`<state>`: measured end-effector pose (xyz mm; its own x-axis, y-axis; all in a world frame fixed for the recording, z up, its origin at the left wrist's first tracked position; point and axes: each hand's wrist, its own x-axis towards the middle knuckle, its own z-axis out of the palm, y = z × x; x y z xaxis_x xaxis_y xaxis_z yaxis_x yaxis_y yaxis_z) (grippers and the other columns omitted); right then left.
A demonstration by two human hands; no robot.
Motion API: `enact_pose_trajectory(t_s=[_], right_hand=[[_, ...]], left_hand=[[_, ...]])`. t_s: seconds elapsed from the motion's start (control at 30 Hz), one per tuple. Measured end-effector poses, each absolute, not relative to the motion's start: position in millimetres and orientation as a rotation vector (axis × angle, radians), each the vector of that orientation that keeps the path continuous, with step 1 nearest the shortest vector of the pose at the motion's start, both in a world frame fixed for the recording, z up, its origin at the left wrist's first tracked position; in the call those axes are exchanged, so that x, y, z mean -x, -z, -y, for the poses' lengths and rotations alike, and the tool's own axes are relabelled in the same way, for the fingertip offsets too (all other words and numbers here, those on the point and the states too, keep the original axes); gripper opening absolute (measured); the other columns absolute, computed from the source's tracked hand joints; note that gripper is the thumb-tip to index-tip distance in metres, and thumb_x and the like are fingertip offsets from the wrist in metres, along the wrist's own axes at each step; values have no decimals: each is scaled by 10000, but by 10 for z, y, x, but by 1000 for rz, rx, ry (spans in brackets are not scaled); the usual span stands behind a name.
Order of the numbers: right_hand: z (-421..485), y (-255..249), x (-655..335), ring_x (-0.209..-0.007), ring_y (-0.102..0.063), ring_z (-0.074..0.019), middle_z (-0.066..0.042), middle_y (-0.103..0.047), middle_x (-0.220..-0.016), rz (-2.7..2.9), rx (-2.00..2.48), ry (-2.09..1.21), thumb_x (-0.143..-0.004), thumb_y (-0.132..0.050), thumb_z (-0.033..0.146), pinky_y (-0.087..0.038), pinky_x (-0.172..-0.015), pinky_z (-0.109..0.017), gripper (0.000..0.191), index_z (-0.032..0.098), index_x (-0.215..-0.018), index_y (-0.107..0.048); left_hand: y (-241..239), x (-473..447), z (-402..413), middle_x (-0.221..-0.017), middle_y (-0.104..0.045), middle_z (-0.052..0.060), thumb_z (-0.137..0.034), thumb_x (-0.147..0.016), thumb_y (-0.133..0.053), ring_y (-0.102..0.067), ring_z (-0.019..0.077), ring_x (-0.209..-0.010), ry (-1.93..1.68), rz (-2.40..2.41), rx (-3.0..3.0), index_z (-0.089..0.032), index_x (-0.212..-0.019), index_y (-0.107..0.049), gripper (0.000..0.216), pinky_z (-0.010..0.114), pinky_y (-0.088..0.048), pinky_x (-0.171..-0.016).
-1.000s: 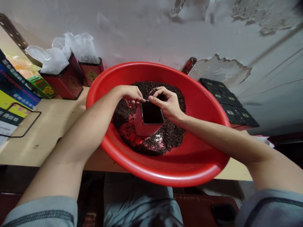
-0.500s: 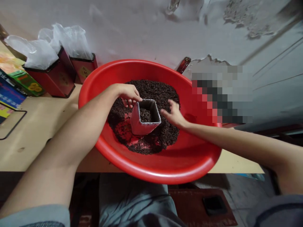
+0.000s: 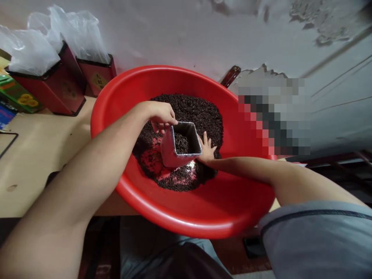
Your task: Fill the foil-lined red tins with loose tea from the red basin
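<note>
A big red basin (image 3: pixel 186 217) sits on the table edge with a heap of dark loose tea leaves (image 3: pixel 200 112) in it. A square red tin (image 3: pixel 168 149) with a silver lining stands tilted in the leaves, partly filled. My left hand (image 3: pixel 161 114) pinches the tin's far left rim. My right hand (image 3: pixel 207 151) lies against the tin's right side, fingers spread on the leaves, partly hidden behind the tin.
Two dark red tins (image 3: pixel 49 89) lined with clear plastic bags (image 3: pixel 26 50) stand at the back left on the wooden table (image 3: pixel 35 155), next to a green box (image 3: pixel 17 97). A peeling wall (image 3: pixel 180 35) rises behind the basin. A blurred patch lies at right.
My right hand left the tin's rim, swung out to the right, then dropped low against the tin's right side. The tin now shows leaves inside. My left hand kept its hold.
</note>
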<state>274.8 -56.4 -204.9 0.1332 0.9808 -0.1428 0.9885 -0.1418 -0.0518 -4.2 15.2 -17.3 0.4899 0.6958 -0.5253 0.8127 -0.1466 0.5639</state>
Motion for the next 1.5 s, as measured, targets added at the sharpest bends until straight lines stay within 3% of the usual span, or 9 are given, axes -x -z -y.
enact_pose_trajectory(t_s=[0.27, 0.43, 0.57, 0.83, 1.03, 1.2, 1.27, 1.37, 1.5], right_hand=[[436, 2087, -2571, -1525, -414, -432, -130, -357, -1745, -2004, -2568, 1, -1029, -531, 494, -428, -1169, -683, 600, 360, -1614, -526], [444, 2040, -2568, -1491, -431, -419, -135, -361, -1750, -2047, -2497, 46, -1024, -569, 464, -447, -1144, -645, 598, 346, -1609, -530], [411, 1990, -2615, -1485, -415, -421, -135, -358, -1750, -2105, -2402, 28, -1008, -600, 418, -439, -1144, -628, 632, 324, -1626, -506], [227, 1789, -2836, -1367, -519, -371, -153, -530, -1589, -2265, -2145, -2, -946, -648, 310, -507, -1075, -456, 624, 272, -1565, -583], [107, 1523, -2864, -1218, -665, -315, -146, -706, -1388, -2317, -2114, 59, -888, -749, 346, -513, -1067, -401, 559, 232, -1432, -697], [-120, 1166, -2796, -1158, -713, -229, -112, -759, -1304, -2416, -2334, 130, -958, -628, 355, -544, -1047, -354, 491, 184, -1417, -657], [-174, 988, -2735, -1115, -715, -217, -103, -769, -1241, -2613, -2532, 309, -903, -644, 346, -552, -1052, -365, 451, 166, -1316, -680], [-81, 721, -2572, -976, -706, -215, -50, -768, -1052, -2992, -2687, 1002, -741, -763, 408, -595, -968, -393, 397, 206, -1076, -694], [300, 488, -2229, -830, -694, -196, 0, -750, -942, -2907, -2485, 1979, -703, -795, 504, -623, -745, -362, 482, 258, -1086, -635]], left_hand=[[80, 28, -90, -967, -778, 77, -372, -1037, -559, -787, 255, -964, 218, -1318, -1905, -242, -1407, -724, 425, 310, -594, -863], [83, 54, -96, -940, -775, 56, -451, -1011, -591, -787, 243, -952, 257, -1326, -1922, -269, -1400, -730, 451, 285, -589, -852], [81, 69, -79, -966, -773, 59, -401, -1034, -522, -779, 219, -952, 240, -1332, -1909, -259, -1398, -719, 438, 253, -584, -824], [95, 84, -43, -1060, -778, 82, -471, -1016, -599, -795, 222, -921, 225, -1320, -1942, -248, -1369, -709, 431, 275, -606, -817], [94, 127, -32, -1023, -769, 77, -349, -1014, -630, -799, 203, -906, 124, -1311, -1841, -191, -1215, -745, 280, 261, -617, -825], [97, 130, -27, -951, -775, 59, -357, -979, -695, -805, 215, -907, 91, -1301, -1842, -185, -1131, -772, 242, 310, -633, -886], [103, 133, -41, -967, -784, 67, -368, -990, -677, -806, 219, -918, 94, -1292, -1849, -188, -1144, -773, 255, 325, -637, -891], [115, 138, -63, -1013, -797, 88, -398, -992, -673, -809, 234, -937, 102, -1291, -1849, -195, -1196, -769, 303, 342, -647, -883], [136, 132, -79, -1180, -797, 136, -419, -1020, -633, -807, 236, -988, 133, -1312, -1857, -183, -1322, -733, 396, 331, -653, -888]])
